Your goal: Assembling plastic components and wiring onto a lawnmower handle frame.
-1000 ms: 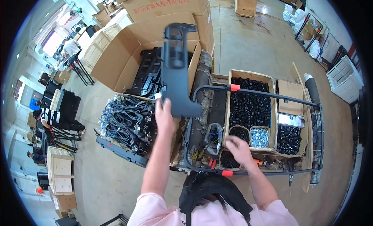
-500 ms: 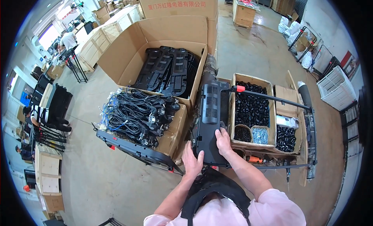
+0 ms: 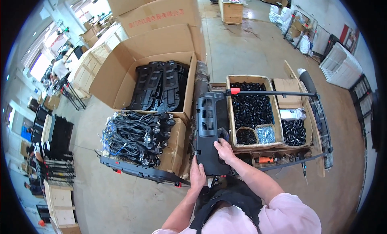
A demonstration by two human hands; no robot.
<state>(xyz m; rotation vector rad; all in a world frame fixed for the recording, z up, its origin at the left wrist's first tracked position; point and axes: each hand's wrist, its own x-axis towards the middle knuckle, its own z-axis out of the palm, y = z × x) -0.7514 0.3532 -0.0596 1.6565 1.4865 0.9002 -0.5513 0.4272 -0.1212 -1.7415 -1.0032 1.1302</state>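
A long black plastic housing with a vented raised part [image 3: 207, 117] lies lengthwise in front of me, joined to a black tubular frame [image 3: 278, 93] that reaches out to the right and bears a red corner piece [image 3: 235, 91]. My left hand [image 3: 197, 174] lies along the housing's near left edge, fingers stretched out and touching its side. On the opposite edge my right hand [image 3: 225, 151] grips the housing, thumb on top; its other fingertips are partly hidden. The near end of the housing rests close to my black apron [image 3: 225, 197].
Left: a cardboard box [image 3: 121, 87] of black plastic covers, bundled black cables with plugs [image 3: 137, 139], and a black frame part [image 3: 141, 172]. Right: a box of small black parts [image 3: 252, 109], a tub of screws [image 3: 266, 134], and an orange-handled tool [image 3: 264, 160]. People work far left.
My left hand has come in against the housing's left edge; before, it hovered slightly off it with fingers spread. The right hand keeps its grip. The whole view has shifted, moving the scene leftward.
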